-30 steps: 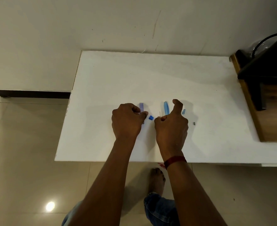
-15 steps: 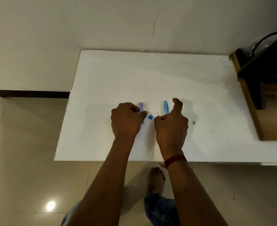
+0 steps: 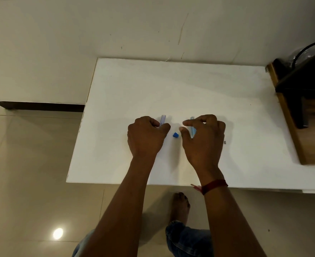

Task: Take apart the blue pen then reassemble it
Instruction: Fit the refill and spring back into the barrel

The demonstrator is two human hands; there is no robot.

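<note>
Left grip (image 3: 147,135) pinches a slim pen barrel (image 3: 163,119); right grip (image 3: 203,134) spread over translucent blue cap (image 3: 192,127); matte white table (image 3: 171,86).

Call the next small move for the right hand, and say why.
Probably close the right hand thumb and forefinger on the light blue pen piece beneath them and lift it. The fingers arch over it, apparently not yet gripping. The left hand already pinches the pale barrel, and the small blue cap lies loose on the white table.
</note>
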